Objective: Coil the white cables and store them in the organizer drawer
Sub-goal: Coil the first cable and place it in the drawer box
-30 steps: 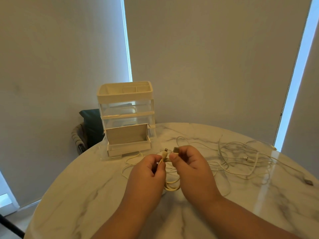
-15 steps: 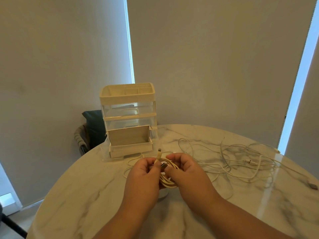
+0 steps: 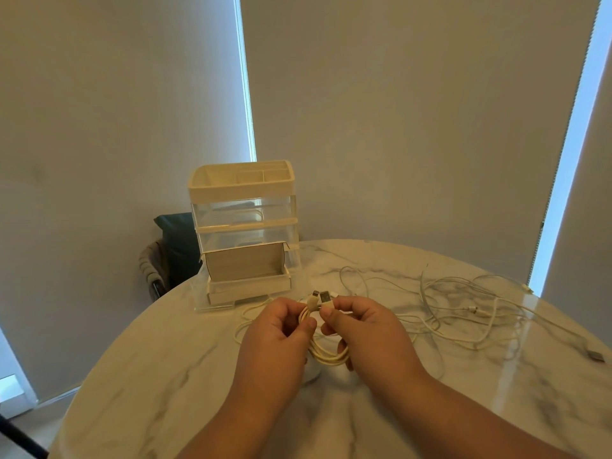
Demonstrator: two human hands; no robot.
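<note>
Pale roller blinds (image 3: 414,127) fill the background, with bright slits of daylight between them.

Round marble-pattern table (image 3: 159,376) in front of me. A dark chair (image 3: 174,246) stands behind its far left edge.

The organizer (image 3: 243,223) stands at the table's far left: white compartment tray on top, clear drawers below. The lowest drawer (image 3: 248,288) is pulled out toward me, and a flat panel stands upright at its back.

Loose white cables (image 3: 463,313) lie tangled across the right half of the table, well apart from the organizer. One strand runs out to a grey plug (image 3: 594,355) near the right edge.

Both hands are raised just above the table centre, in front of the drawer.

Left grip (image 3: 275,339): thumb and fingers pinch the coiled cable (image 3: 328,357) just below its narrow plug (image 3: 313,298).
Right grip (image 3: 367,332): thumb and forefinger pinch the same cable below its wider USB plug (image 3: 326,298). The other fingers curl round the loops.

The two plugs point up, side by side and almost touching. The coil hangs between my hands in several loops, not in the drawer.
</note>
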